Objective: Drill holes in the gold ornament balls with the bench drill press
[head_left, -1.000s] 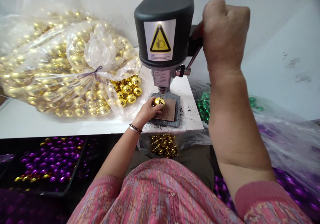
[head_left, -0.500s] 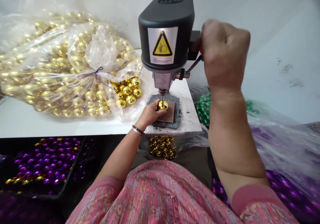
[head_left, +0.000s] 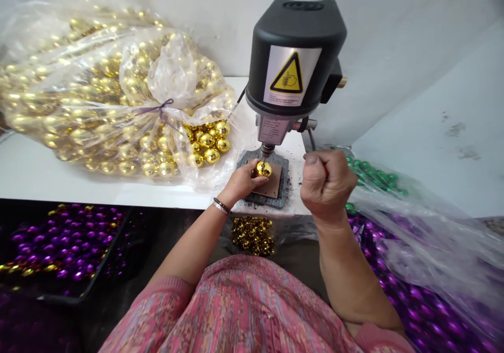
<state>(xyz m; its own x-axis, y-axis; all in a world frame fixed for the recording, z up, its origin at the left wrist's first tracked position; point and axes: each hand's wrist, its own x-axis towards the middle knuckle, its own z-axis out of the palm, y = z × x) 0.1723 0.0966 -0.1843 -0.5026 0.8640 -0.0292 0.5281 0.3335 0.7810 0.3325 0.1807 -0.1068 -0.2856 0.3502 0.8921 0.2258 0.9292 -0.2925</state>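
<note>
Between the fingers and thumb of my left hand [head_left: 242, 180] is a shiny gold ball [head_left: 263, 169], held on a brown pad [head_left: 272, 182] over the grey base of a drill press [head_left: 297, 61]. The drill's chuck [head_left: 268, 150] is right above the ball, and the thin bit meets or nearly meets its top. My right hand [head_left: 328, 182] is wrapped round the end of the drill press lever [head_left: 312, 138], low at the machine's right side. The lever's grip is mostly hidden in my fist.
A tied clear bag of gold balls [head_left: 114, 111] lies on the white table [head_left: 27, 177] at left. Below are a dark crate of purple balls [head_left: 71, 242] and a heap of gold balls [head_left: 252, 235] near my lap. Green balls [head_left: 374, 175] and purple balls [head_left: 417, 300] lie at right under plastic.
My right hand has swung down with the lever, from beside the motor housing to near table height. My left hand still holds the ball under the drill. The view has shifted slightly.
</note>
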